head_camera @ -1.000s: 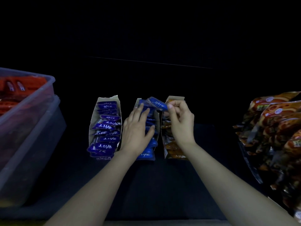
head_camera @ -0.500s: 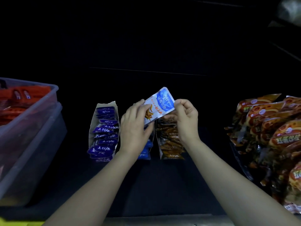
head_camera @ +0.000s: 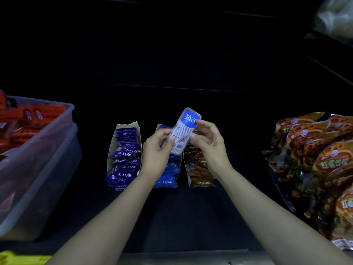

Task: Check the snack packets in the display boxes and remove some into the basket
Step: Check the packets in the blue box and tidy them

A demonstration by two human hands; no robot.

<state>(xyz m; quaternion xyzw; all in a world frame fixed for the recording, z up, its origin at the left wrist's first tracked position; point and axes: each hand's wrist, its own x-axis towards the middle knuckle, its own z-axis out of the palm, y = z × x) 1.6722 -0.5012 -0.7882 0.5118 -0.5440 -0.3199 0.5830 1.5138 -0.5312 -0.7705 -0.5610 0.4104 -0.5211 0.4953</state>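
We are watching one snack packet (head_camera: 183, 132) being held up in the air over the middle display box (head_camera: 159, 127), clear of the packets below it. Its long axis is running slantwise, the printed white end low and to the left, the blue end high and to the right. The left hand (head_camera: 156, 150) is curling its fingers (head_camera: 162, 133) round the low end, and the right hand (head_camera: 208, 142) is pinching the high end between thumb and fingers (head_camera: 202, 124). So both hands are closing on the same packet, one at each end, with its printed back facing us.

We are judging this as the checking step. The basket (head_camera: 47, 169) is lying well off to the left, so the left hand is the nearer one for carrying the packet there. It would be travelling sideways along the bench, past the left display box (head_camera: 127, 124).

Counting outward, we are finding one packet in hand and three display boxes standing side by side. The left box is holding dark blue packets, the middle blue ones and the right display box (head_camera: 186, 173) brown ones. The packets are overlapping too much for an exact count. The basket is looking like two clear tubs, one nested in the other, with red packets (head_camera: 28, 115) lying inside. At the far right, large orange bags (head_camera: 315, 159) are leaning in a heap, at least six of them.
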